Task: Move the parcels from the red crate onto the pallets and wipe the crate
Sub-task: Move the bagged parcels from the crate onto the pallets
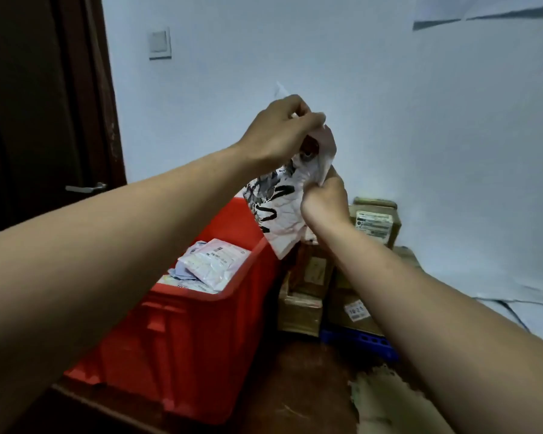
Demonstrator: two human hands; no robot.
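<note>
A red plastic crate stands on the floor at the lower centre, with several white soft parcels lying inside it. Above its far right corner hangs a crumpled white parcel bag with black print. My left hand pinches the bag's top edge. My right hand grips the same bag lower on its right side. To the right of the crate, brown cardboard parcels are stacked on a blue pallet.
A dark wooden door with a metal handle stands at the left. White walls close the corner behind the boxes. A light switch is on the wall. Brown floor shows in front, with a torn cardboard piece at the lower right.
</note>
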